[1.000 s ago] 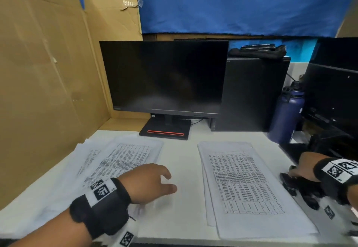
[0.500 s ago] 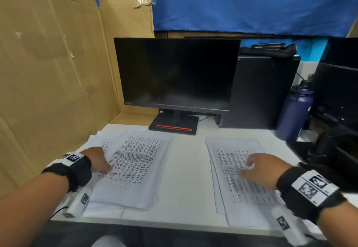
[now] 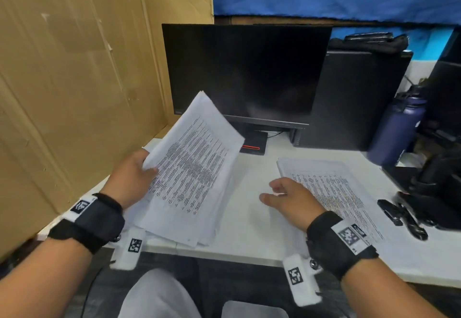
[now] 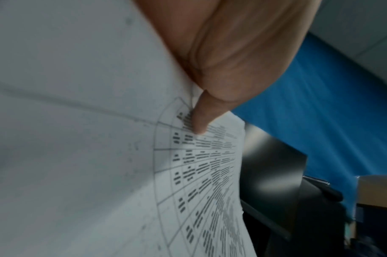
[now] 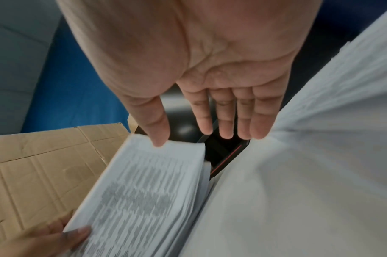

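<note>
Left hand grips printed sheets, tilted up off counter; right hand straight-fingered, holding nothing, beside second stack.

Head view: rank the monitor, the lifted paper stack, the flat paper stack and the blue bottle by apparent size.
1. monitor
2. lifted paper stack and flat paper stack: too alike to rank, and the lifted one tilts toward the camera
3. blue bottle

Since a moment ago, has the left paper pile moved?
Yes. The left hand has tilted the pile up off the desk; its far corner now overlaps the monitor.
</note>
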